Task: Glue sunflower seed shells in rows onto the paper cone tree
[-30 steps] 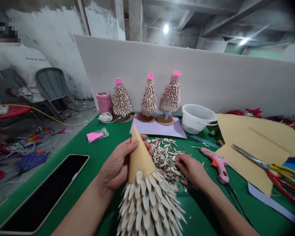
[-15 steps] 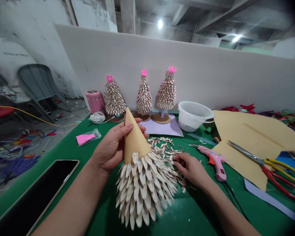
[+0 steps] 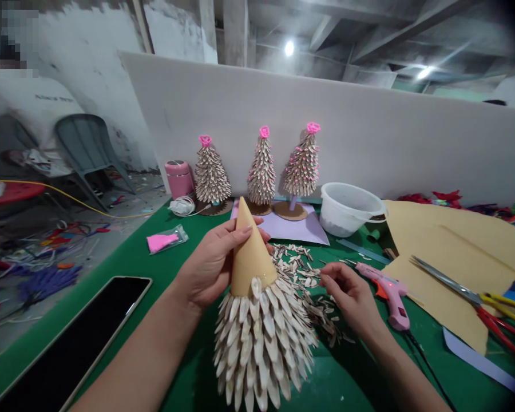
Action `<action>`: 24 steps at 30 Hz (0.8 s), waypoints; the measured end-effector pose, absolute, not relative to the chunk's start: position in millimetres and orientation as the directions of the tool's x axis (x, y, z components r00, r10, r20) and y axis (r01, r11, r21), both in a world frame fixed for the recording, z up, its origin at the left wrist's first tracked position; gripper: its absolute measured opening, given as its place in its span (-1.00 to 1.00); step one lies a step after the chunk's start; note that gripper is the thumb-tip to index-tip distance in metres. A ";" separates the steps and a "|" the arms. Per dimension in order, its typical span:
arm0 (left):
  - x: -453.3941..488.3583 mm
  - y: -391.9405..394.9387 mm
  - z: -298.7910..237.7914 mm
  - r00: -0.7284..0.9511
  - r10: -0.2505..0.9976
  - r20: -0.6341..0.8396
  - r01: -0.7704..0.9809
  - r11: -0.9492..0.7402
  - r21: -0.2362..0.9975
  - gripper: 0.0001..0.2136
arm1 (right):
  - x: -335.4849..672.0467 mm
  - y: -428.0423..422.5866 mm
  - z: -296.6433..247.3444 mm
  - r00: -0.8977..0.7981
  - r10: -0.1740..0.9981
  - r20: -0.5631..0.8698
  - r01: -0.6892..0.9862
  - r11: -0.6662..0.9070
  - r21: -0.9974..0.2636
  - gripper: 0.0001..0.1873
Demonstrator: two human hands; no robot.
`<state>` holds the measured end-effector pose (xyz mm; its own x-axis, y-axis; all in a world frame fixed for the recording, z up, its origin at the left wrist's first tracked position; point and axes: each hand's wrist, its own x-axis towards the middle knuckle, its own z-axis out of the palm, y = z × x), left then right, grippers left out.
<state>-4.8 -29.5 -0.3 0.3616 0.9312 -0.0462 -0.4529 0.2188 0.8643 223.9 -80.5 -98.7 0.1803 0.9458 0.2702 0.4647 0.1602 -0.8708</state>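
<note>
My left hand [image 3: 217, 257] is wrapped round the bare upper part of a tan paper cone [image 3: 251, 260], thumb in front and fingertips behind. Overlapping rows of pale sunflower seed shells [image 3: 261, 343] cover the lower part. One shell sits higher than its neighbours at the front edge of the bare paper, near some shiny glue. Over the right side of a loose pile of seed shells [image 3: 289, 260], my right hand [image 3: 347, 292] is closed in a pinch. Whatever its fingertips hold is too small to make out.
A pink glue gun [image 3: 388, 292] and large scissors [image 3: 459, 283] lie right, by tan paper [image 3: 438, 234]. Behind stand a white tub [image 3: 347, 212] and three shell trees, one being the middle tree [image 3: 261, 171]. A phone [image 3: 77, 337] and pink packet [image 3: 165, 240] lie left.
The whole view has shifted, so things appear farther right. My right hand has drawn slightly away from the shell pile, still pinched. My left hand keeps its hold on the cone.
</note>
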 end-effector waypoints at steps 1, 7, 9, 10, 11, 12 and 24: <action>-4.4 -30.0 -1.0 0.366 0.929 -0.045 -0.452 0.220 0.864 -0.81 | 221.5 -81.6 -94.9 0.187 0.945 0.269 0.424 0.169 -0.890 -0.77; 1.6 -29.6 -2.7 0.421 0.907 -0.019 -0.457 0.230 0.859 -0.83 | 206.4 -87.5 -56.2 0.230 0.933 0.276 0.231 0.223 -0.947 -0.80; 6.1 -27.7 -1.5 0.439 0.899 -0.016 -0.452 0.237 0.860 -0.83 | 199.6 -89.6 -40.5 0.240 0.917 0.320 0.194 0.278 -0.941 -0.81; 8.5 -26.8 -0.7 0.452 0.892 -0.021 -0.444 0.245 0.862 -0.84 | 195.8 -91.0 -33.7 0.239 0.901 0.361 0.188 0.322 -0.928 -0.81; 10.8 -25.9 0.0 0.461 0.887 -0.025 -0.436 0.251 0.864 -0.83 | 192.0 -92.5 -27.9 0.224 0.883 0.414 0.203 0.373 -0.905 -0.82; 12.8 -25.1 0.6 0.474 0.880 -0.028 -0.426 0.257 0.867 -0.83 | 188.3 -94.1 -23.6 0.189 0.855 0.483 0.240 0.436 -0.867 -0.81; 9.0 -32.8 4.9 0.494 0.869 -0.036 -0.420 0.275 0.865 -0.80 | 171.9 -106.8 -22.9 -0.212 0.553 0.806 0.616 0.715 -0.329 -0.74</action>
